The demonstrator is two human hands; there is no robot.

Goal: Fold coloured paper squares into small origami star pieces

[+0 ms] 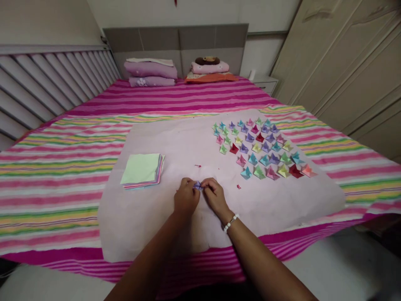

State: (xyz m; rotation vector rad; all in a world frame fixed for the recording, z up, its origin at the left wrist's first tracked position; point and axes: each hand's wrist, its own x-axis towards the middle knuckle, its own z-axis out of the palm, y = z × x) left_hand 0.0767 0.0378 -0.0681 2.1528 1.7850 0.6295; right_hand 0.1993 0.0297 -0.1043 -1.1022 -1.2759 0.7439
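Between my two hands is a small folded purple paper point(197, 184), partly covered by the fingers. My left hand point(187, 196) is closed on its left side, thumb and fingers pinching it. From the right, my right hand point(215, 195) pinches the other side of the same paper; a white bead bracelet point(231, 223) circles that wrist. Left of the hands lies a stack of square coloured papers point(141, 169), pale green on top. Several rows of small folded paper pieces point(259, 147) in many colours stand to the right.
A pale sheet point(131, 225) lies over the striped bedspread point(50, 167). A small red item point(198, 166) rests just beyond the hands, and a red scrap point(238, 187) lies to their right. Folded bedding point(152, 70) is piled by the headboard point(156, 42). Wardrobe doors point(351, 67) stand at right.
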